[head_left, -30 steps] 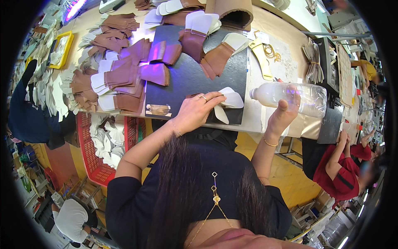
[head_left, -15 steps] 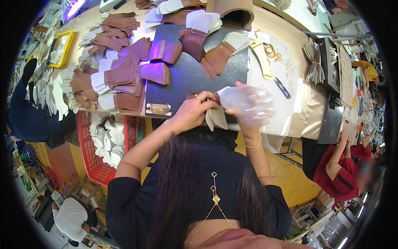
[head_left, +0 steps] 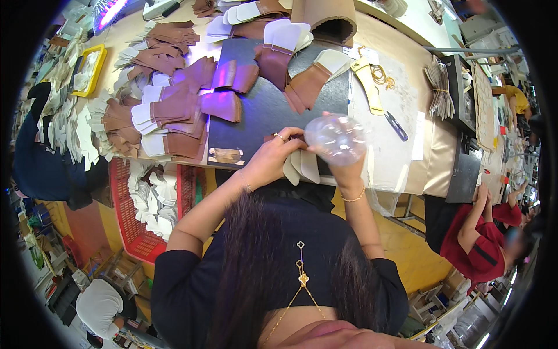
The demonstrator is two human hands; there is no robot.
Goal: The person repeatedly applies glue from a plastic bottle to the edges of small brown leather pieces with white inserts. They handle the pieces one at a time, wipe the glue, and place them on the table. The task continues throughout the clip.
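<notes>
Clear plastic bottle (head_left: 337,138) sits in the grip of the right hand (head_left: 347,168), lifted just over the near edge of the table (head_left: 430,157); its rounded end faces the camera, so its long axis runs roughly up toward the viewer and its far end is hidden behind itself. It looks see-through, pale and a little blurred, with light glinting on its ribbed end. The right hand's fingers are wrapped around its lower side. The left hand (head_left: 270,160) lies curled on the dark mat (head_left: 261,110), fingertips pressed down on cream-coloured cut pieces (head_left: 302,166) that hang over the table's front edge, just beside the bottle. Brown and white leather pieces (head_left: 168,110) crowd the mat's left and far sides, and a cardboard tube (head_left: 325,14) stands at its far edge. Right of the bottle the tan tabletop is more open, with a blue-handled tool (head_left: 396,125) lying there. A red basket (head_left: 136,221) stands below the table's edge on the left.
</notes>
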